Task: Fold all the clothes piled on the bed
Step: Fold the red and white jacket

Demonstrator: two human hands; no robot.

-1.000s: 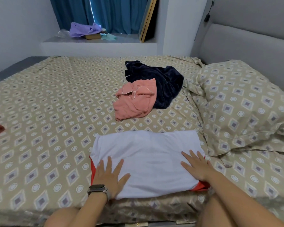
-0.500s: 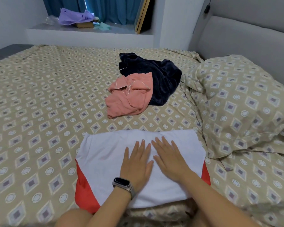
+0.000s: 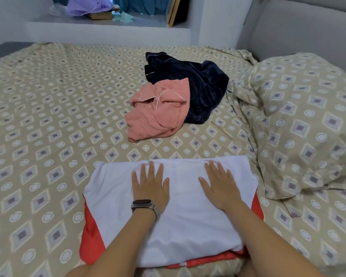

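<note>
Both hands lie palm-down on the folded white garment (image 3: pixel 188 226) at the near edge of the bed (image 3: pixel 48 116).

Left hand (image 3: pixel 150 188): fingers straight and slightly spread, flat against the cloth, gripping nothing. It rests on the far left part of the garment's top face, fingertips just short of the far fold. A watch (image 3: pixel 143 203) sits on the wrist.

Right hand (image 3: pixel 221 186): fingers straight and slightly spread, thumb held out toward the left hand, flat against the cloth, gripping nothing. It rests on the far right part of the garment. The two hands are apart, with a strip of white cloth between them.

White garment: folded to a rough rectangle, lying flat on the patterned sheet. Red panels (image 3: pixel 90 234) show at the left edge, the right edge and the near edge beneath the white layer.

Unfolded items: a pink garment (image 3: pixel 156 114) lies crumpled near the middle of the bed, well apart from the white one. A navy garment (image 3: pixel 200 86) lies crumpled beside it on the far right, touching it and partly under it.

A pillow (image 3: pixel 308 120) in the same pattern lies at the right, just beside the white garment. A ledge (image 3: pixel 108 27) beyond the bed carries a purple cloth (image 3: pixel 86 6).
</note>
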